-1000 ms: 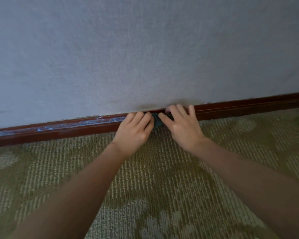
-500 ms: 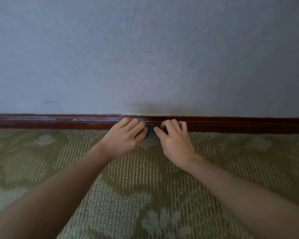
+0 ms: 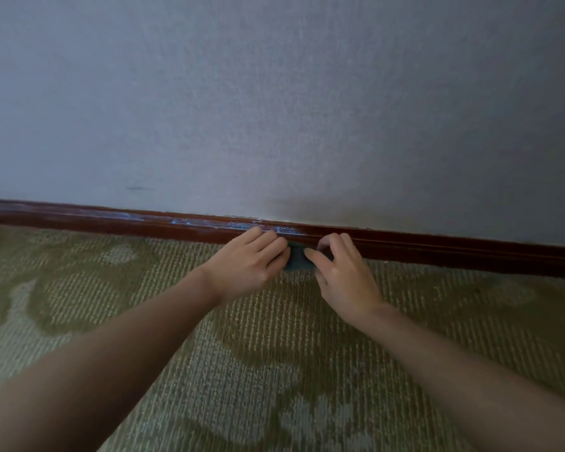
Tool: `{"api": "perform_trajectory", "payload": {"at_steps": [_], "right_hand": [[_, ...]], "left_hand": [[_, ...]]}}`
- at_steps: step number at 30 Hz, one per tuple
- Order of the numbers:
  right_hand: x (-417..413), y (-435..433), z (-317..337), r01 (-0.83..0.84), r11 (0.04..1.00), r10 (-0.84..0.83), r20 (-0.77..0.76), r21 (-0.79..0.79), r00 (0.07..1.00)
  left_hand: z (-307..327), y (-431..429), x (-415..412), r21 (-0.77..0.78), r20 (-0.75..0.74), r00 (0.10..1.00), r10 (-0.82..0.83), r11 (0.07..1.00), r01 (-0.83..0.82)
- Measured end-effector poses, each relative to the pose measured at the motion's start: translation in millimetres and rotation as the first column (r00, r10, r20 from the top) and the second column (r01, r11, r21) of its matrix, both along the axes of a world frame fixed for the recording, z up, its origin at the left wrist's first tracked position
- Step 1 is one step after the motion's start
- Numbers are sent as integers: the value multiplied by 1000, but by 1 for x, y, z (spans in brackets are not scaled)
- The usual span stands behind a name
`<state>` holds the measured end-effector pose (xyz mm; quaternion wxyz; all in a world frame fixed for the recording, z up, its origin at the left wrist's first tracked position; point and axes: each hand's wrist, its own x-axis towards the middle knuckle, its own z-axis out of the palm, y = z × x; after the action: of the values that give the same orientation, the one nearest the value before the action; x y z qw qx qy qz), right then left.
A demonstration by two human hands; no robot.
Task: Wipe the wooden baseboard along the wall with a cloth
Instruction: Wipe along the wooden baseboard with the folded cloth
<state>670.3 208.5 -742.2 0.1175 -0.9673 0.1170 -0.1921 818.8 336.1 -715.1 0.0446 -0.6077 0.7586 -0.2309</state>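
Here, two hands hold a cloth (image 3: 297, 258) against the baseboard (image 3: 111, 223)

The baseboard is a dark red-brown wooden strip at the foot of a grey-blue wall (image 3: 274, 109). Patterned green carpet (image 3: 274, 353) meets its lower edge. The cloth, small and teal, sits bunched against the baseboard's front face, its bottom touching the carpet. Only a patch of it shows between the hands.

The left hand (image 3: 252, 261) lies just left of that patch, knuckles up. Its bent fingers are closed over the cloth's left part, with the fingertips near the baseboard's upper edge. The right hand (image 3: 343, 277) lies just right of the patch. Its thumb presses the cloth's right edge while its curled fingers reach the baseboard's face, pinching the cloth there. How much cloth each palm covers cannot be told.

Pale bluish streaks (image 3: 209, 223) mark the baseboard's top from the left hand leftward. Right of the right hand the wood looks dark and even. A short dark scuff (image 3: 139, 188) sits on the wall just above the baseboard, well left of the hands.
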Motion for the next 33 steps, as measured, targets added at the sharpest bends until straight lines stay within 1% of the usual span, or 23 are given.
{"api": "perform_trajectory", "payload": {"at_steps": [4, 9, 12, 16, 23, 27, 31, 33], "right_hand": [[16, 4, 5, 2, 999, -4, -48, -39, 999], [35, 21, 14, -9, 991, -8, -124, -135, 992], [42, 26, 22, 25, 980, -56, -154, -196, 987], [39, 22, 26, 104, 967, -142, -155, -232, 978], [40, -8, -10, 184, 943, -191, 0, -277, 982], [42, -18, -26, 139, 952, -126, 64, -273, 990], [42, -18, -40, 144, 959, -118, 118, -242, 986], [41, -18, -46, 141, 963, -113, 131, -232, 985]], "left_hand": [[-9, 3, 18, -32, -25, 999, -33, 999, 33], [-12, 16, 39, -10, -96, 992, -80, 997, 79], [-5, 19, 48, -15, -131, 985, -109, 994, 108], [-3, 10, 43, -84, -167, 978, -125, 990, 112], [-37, -21, 39, -179, -186, 980, -75, 983, 41], [-51, -28, 42, -235, -188, 981, -54, 972, 8], [-65, -28, 36, -259, -262, 965, -24, 965, -46], [-71, -28, 35, -278, -271, 962, -20, 959, -58]]}}
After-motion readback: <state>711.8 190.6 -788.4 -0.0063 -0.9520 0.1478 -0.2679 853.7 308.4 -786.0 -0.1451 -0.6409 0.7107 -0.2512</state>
